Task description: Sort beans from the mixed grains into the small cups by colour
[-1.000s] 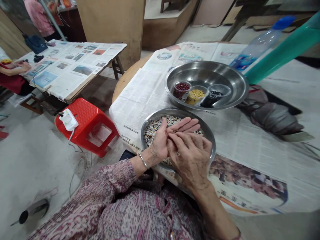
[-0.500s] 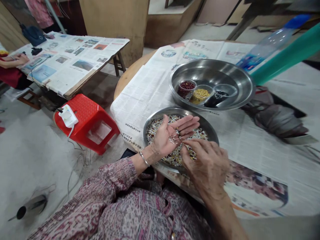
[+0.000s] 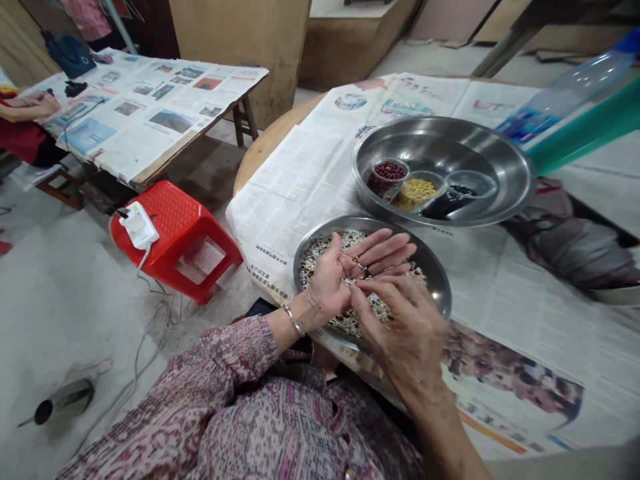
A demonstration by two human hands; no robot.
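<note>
My left hand (image 3: 330, 283) lies palm up over a steel bowl (image 3: 440, 290), its fingers stretched out flat and a few small pale and dark grains resting on the palm. The thumb and forefinger of my right hand (image 3: 405, 320) are pinched together against that palm; whatever is between them is too small to make out. Mixed white, yellow, dark and red grains (image 3: 316, 257) fill the bowl below. Behind it, a wider steel basin (image 3: 513, 160) holds clear cups with red beans (image 3: 390, 171), yellow grains (image 3: 416, 191) and black beans (image 3: 457, 192).
Newspaper (image 3: 300, 167) covers the round table. At right are a plastic bottle (image 3: 565, 100), a green tube-like object (image 3: 590, 130) and a grey cloth bundle (image 3: 585, 240). A red stool (image 3: 175, 233) with a power strip (image 3: 140, 227) stands left, near another papered table (image 3: 135, 147) with a person.
The view has shifted slightly, so the table and bowls appear further right. My right hand's fingertips have moved in closer to the left palm, which stays flat.
</note>
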